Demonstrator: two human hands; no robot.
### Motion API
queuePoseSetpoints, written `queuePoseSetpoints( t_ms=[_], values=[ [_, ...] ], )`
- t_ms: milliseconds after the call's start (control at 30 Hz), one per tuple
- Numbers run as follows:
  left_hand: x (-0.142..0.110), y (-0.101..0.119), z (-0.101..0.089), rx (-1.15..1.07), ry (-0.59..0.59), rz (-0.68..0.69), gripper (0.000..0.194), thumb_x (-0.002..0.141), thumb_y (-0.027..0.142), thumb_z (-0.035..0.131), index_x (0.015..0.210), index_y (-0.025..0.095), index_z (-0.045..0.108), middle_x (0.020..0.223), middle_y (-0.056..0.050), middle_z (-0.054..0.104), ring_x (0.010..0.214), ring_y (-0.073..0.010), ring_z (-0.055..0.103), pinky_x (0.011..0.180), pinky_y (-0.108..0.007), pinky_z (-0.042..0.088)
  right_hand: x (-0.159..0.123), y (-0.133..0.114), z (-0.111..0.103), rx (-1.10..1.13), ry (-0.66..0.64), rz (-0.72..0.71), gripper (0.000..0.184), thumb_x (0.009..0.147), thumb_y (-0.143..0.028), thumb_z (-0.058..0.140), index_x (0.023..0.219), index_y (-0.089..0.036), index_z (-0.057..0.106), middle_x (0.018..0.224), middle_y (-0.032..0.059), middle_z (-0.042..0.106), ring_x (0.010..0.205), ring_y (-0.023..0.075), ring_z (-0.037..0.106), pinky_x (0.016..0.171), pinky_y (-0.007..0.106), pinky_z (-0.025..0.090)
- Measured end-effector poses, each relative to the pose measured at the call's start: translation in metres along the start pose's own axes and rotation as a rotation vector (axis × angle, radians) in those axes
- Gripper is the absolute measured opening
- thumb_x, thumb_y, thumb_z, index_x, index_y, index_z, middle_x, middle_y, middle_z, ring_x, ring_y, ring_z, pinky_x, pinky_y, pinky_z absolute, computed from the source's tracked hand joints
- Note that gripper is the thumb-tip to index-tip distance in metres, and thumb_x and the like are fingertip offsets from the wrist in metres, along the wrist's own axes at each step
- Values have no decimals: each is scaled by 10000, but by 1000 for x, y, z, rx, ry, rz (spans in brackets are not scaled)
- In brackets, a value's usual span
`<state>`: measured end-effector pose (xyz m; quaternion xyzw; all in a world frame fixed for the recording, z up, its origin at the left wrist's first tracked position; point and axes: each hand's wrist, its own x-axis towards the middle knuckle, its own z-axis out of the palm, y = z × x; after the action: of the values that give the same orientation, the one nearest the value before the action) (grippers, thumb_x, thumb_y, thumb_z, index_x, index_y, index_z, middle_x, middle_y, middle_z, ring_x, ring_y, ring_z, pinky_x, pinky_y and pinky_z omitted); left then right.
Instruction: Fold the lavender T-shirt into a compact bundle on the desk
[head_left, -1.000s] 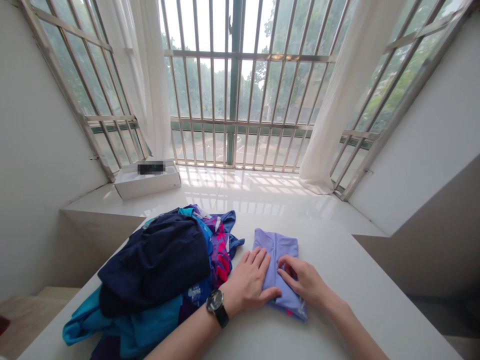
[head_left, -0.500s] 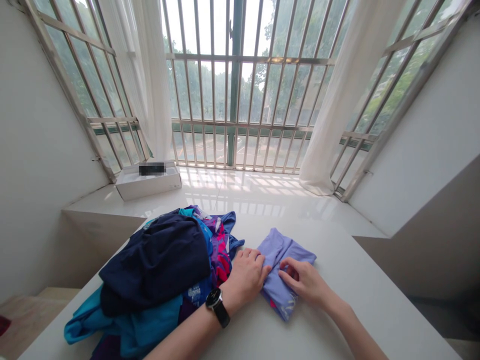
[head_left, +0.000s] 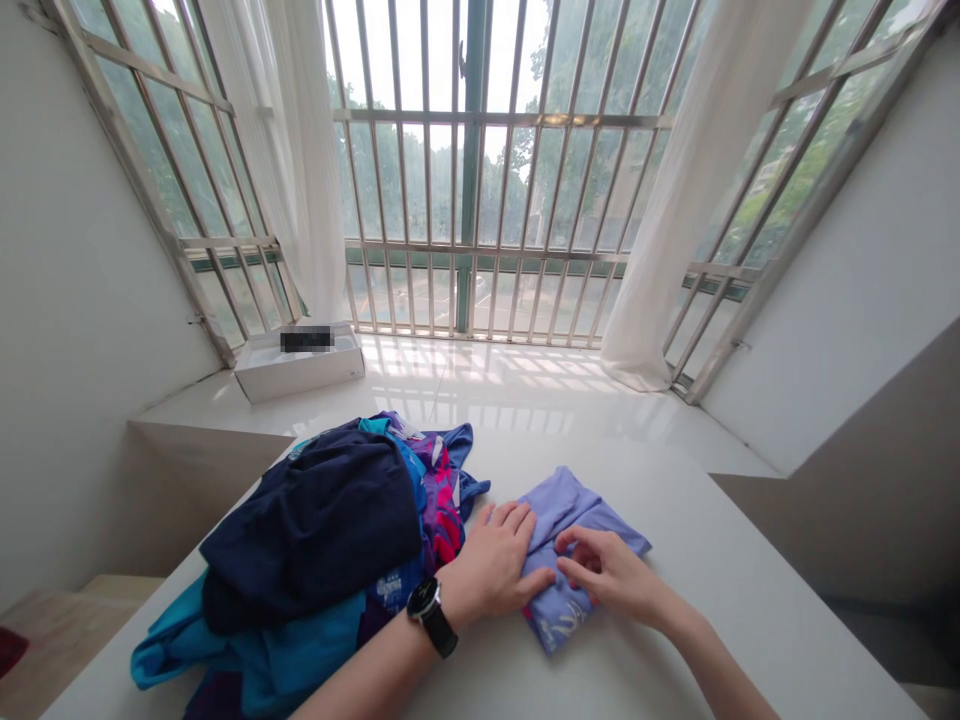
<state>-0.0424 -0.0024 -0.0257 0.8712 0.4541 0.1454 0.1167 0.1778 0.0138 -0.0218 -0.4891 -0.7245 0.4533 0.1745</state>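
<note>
A lavender garment (head_left: 574,500), folded into a compact bundle with a white print and a bit of pink at its near end, lies on the white table. My left hand (head_left: 499,560) rests flat on its left side, fingers stretched and thumb out over the fabric; a watch is on that wrist. Over the garment's right side is my right hand (head_left: 607,570), its fingers curled and the thumb a little apart from the index finger, with no cloth visible between them. To the left of my left hand rises a heap of clothes (head_left: 315,520), dark navy on top.
A white open box (head_left: 300,375) stands on the sill at the back left. Barred windows (head_left: 469,180) and white curtains (head_left: 660,250) border the far side. The white table (head_left: 720,580) joins the sill, its right edge running diagonally toward me.
The lavender garment has turned slightly and shifted right and nearer. My left hand has spread flatter, its thumb further right over the cloth. My right hand has barely moved.
</note>
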Motion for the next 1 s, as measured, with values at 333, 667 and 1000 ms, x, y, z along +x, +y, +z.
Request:
queuePoseSetpoints(
  t_ms=[333, 667, 1000],
  values=[
    [-1, -3, -1, -2, -16, 55, 735, 944, 669, 367, 1496, 184, 359, 1545, -130, 405, 1443, -332, 306, 1188, -543, 219, 1, 0, -3, -348, 181, -191, 325, 929, -454, 476, 853, -222, 689, 658, 14, 677, 609, 171, 595, 611, 284, 440],
    [-2, -3, -6, 6, -25, 93, 758, 932, 699, 361, 1501, 198, 352, 1543, -115, 408, 1459, -338, 273, 1205, -559, 152, 3, 16, -18, -520, 276, -171, 318, 948, -425, 441, 928, -253, 707, 944, 42, 737, 838, 211, 670, 777, 334, 491],
    [0, -4, -4, 0, -40, 89, 729, 921, 642, 446, 1496, 203, 355, 1550, -115, 398, 1461, -344, 265, 1200, -583, 145, 4, 18, -18, -491, 279, -127, 305, 920, -444, 473, 981, -244, 695, 836, 40, 726, 730, 206, 660, 695, 326, 485]
  ],
)
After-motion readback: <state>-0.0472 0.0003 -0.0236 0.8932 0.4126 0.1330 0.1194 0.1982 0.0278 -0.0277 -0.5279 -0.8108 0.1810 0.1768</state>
